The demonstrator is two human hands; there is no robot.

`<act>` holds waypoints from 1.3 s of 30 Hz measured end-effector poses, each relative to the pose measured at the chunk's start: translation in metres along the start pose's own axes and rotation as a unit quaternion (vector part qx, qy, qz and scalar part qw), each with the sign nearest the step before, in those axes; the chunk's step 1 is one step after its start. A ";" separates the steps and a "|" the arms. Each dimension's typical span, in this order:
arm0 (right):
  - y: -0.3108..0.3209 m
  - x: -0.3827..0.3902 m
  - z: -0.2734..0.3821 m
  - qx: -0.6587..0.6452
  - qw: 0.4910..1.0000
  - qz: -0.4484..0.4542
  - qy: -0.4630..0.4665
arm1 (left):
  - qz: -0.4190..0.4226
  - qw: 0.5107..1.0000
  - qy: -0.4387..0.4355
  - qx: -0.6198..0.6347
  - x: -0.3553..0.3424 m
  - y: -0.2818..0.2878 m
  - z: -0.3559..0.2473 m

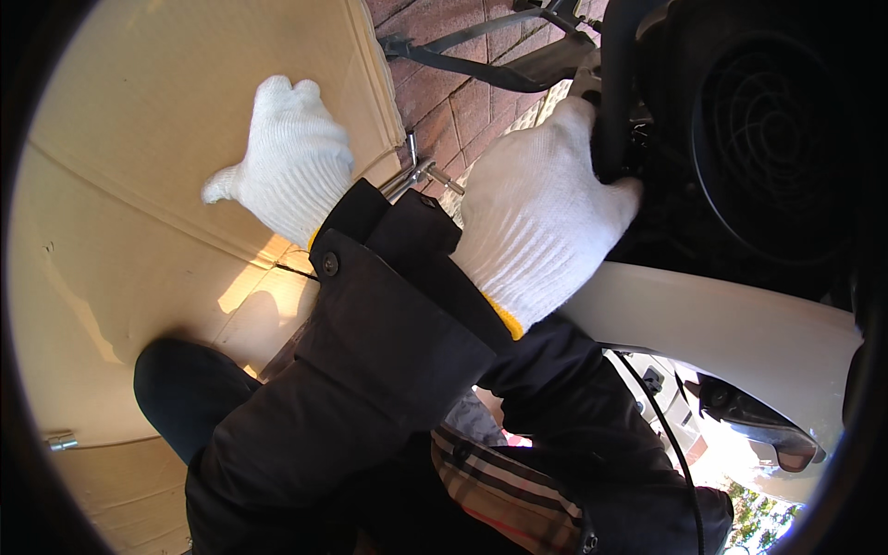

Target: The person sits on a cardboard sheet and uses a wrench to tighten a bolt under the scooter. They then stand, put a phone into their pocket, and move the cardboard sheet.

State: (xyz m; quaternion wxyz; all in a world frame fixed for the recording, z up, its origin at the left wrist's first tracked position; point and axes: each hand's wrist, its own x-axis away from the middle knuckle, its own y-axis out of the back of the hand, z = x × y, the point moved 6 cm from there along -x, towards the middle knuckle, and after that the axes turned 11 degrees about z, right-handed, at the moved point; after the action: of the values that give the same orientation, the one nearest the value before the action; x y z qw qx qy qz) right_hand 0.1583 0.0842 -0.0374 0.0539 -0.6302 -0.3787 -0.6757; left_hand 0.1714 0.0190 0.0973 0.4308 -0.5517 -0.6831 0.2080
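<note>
My forearms, in black sleeves, cross. My left hand [546,208], in a white knitted glove with yellow trim, reaches up right against the dark underside of a scooter-like vehicle. Its thumb sticks out to the right; the other fingers are mostly hidden, so what they grip cannot be told. My right hand [291,157], gloved alike, is at the left over a cardboard sheet [139,139], thumb spread to the left and fingers foreshortened. Nothing shows in it. Between the gloves a chrome tool with a crossbar [421,173] pokes out, partly hidden behind my cuff.
A round black cover with a ringed grille [772,120] fills the upper right, above a pale body panel [721,310]. Black metal stand bars [499,69] cross above brick paving [435,102]. A small metal socket [61,441] lies on the cardboard. A black cable [661,421] hangs lower right.
</note>
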 end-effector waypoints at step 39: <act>0.012 0.017 0.008 0.015 1.000 0.005 0.009 | -0.122 0.969 -0.180 -0.117 0.013 0.040 0.002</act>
State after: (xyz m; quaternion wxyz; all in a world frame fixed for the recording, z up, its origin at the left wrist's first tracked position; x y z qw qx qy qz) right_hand 0.1677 0.0872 -0.0172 0.0699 -0.6254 -0.3847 -0.6753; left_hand 0.1921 0.0441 0.0704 0.2549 -0.4643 -0.8313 0.1683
